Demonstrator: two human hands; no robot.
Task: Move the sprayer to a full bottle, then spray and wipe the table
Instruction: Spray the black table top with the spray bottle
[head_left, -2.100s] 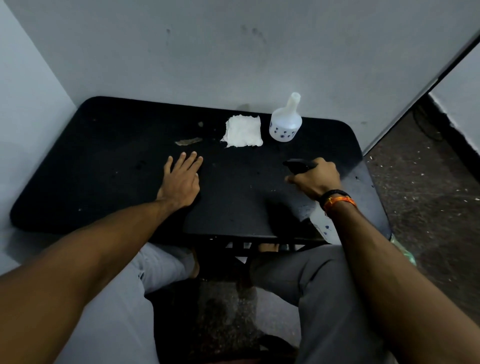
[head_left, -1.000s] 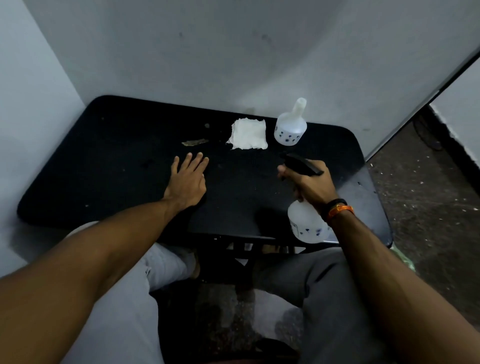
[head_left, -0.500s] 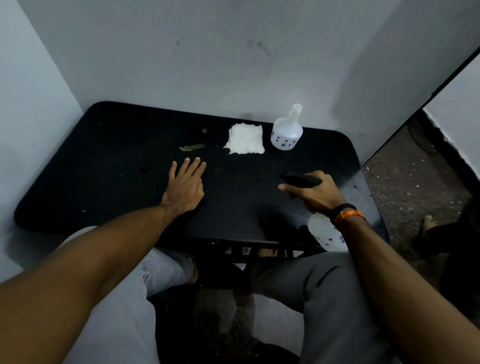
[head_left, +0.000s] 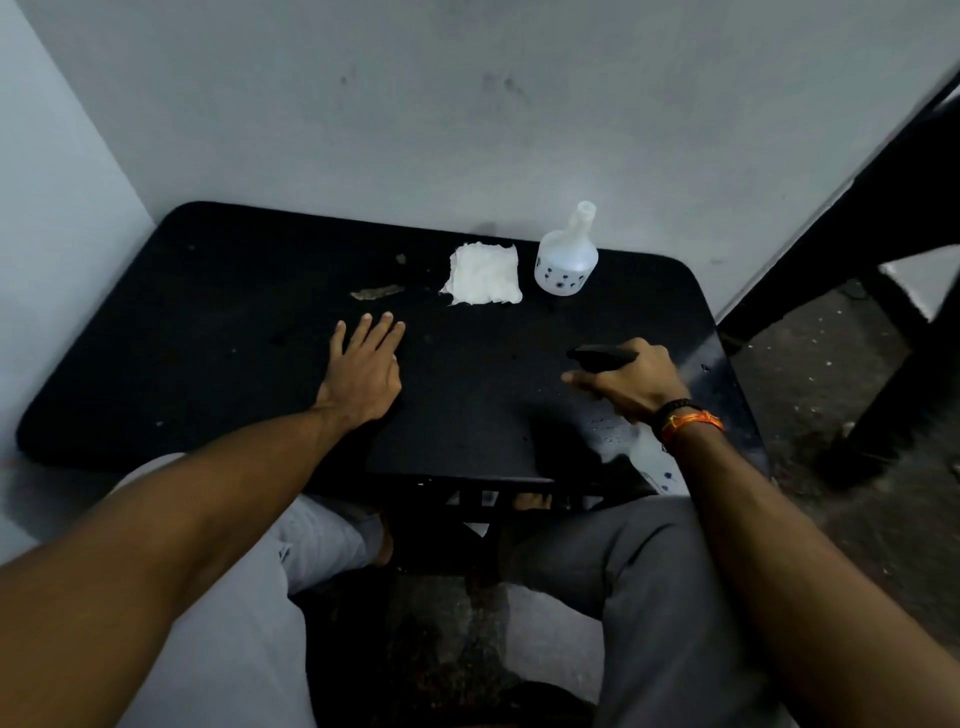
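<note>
On the near right part of the black table (head_left: 218, 364), the right hand (head_left: 631, 382) is curled round the black sprayer head (head_left: 602, 357), its nozzle pointing left across the tabletop and the forefinger stretched out under it. Below the wrist, a pale part of the spray bottle (head_left: 655, 462) shows at the table's near edge, bearing small dark blue marks; no writing or brand can be read on it. A black band and an orange thread (head_left: 693, 422) circle that wrist. The left hand (head_left: 363, 371) lies flat on the tabletop left of centre, fingers straight and close together, holding nothing.

At the far edge stands a second white bottle (head_left: 566, 260), upright, its narrow neck uncapped, with the same dark dotted pattern round its base and no legible label. Just beside it on the left lies a folded white cloth (head_left: 483, 274). A brownish scrap (head_left: 376, 292) lies left of the cloth, just beyond the left fingertips.

The tabletop is matt black, speckled with dust and small droplets near the right hand. Grey-white walls (head_left: 363, 114) close in behind and to the left; a gritty dark floor (head_left: 810, 364) opens to the right.
</note>
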